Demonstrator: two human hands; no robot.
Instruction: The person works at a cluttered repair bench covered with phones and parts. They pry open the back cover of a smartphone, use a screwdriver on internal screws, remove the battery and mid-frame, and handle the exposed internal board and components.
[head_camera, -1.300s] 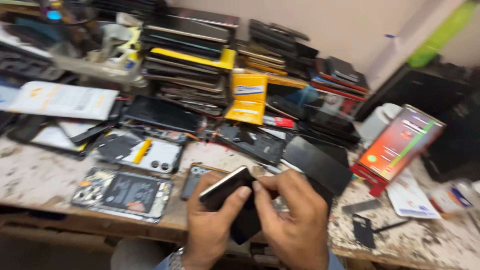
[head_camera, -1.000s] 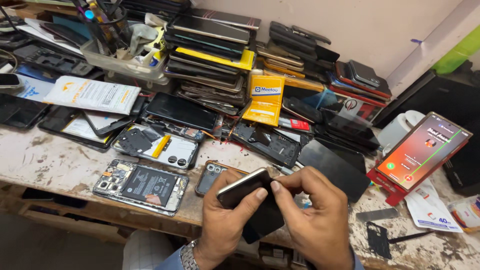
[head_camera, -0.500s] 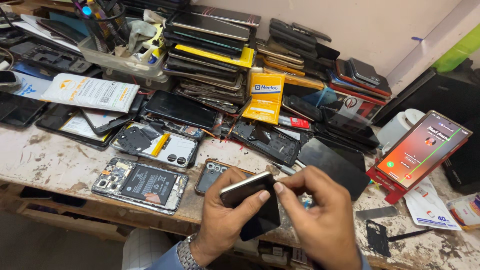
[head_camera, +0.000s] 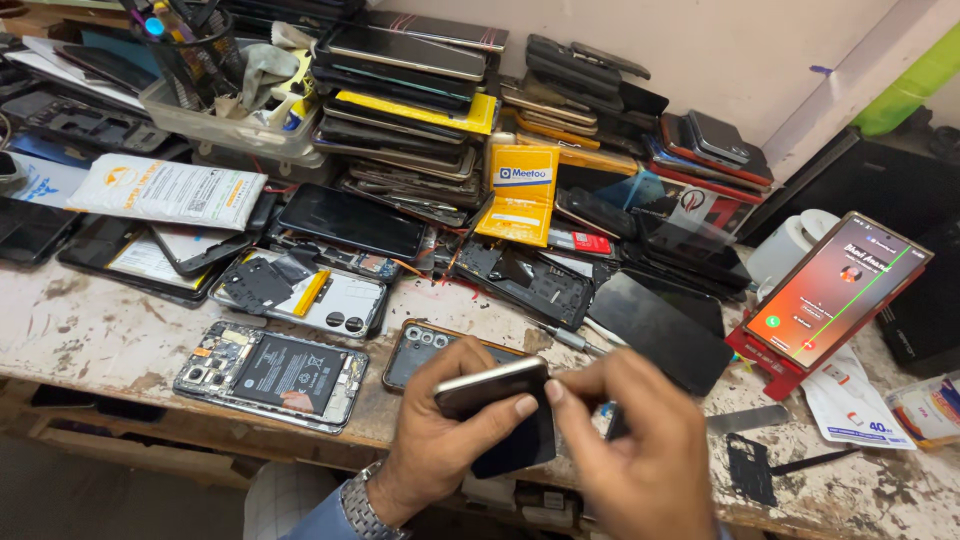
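My left hand (head_camera: 437, 440) grips a dark smartphone (head_camera: 497, 400) held edge-up above the front of a worn workbench (head_camera: 90, 330). My right hand (head_camera: 640, 450) meets it from the right, thumb and fingertips pinched at the phone's upper right corner; anything small between those fingers is hidden. A metal watch sits on my left wrist. Just behind the held phone lies a phone back cover with camera holes (head_camera: 425, 350).
An opened phone with its battery exposed (head_camera: 272, 375) lies front left, another dismantled one (head_camera: 300, 290) behind it. Stacks of phones and screens (head_camera: 410, 90) fill the back. A lit phone (head_camera: 835, 290) leans on a red stand at right. A yellow packet (head_camera: 522, 195) stands mid-bench.
The view has steadied and shifted slightly. My hands keep the phone in about the same spot, with the right fingers staying pinched at its corner.
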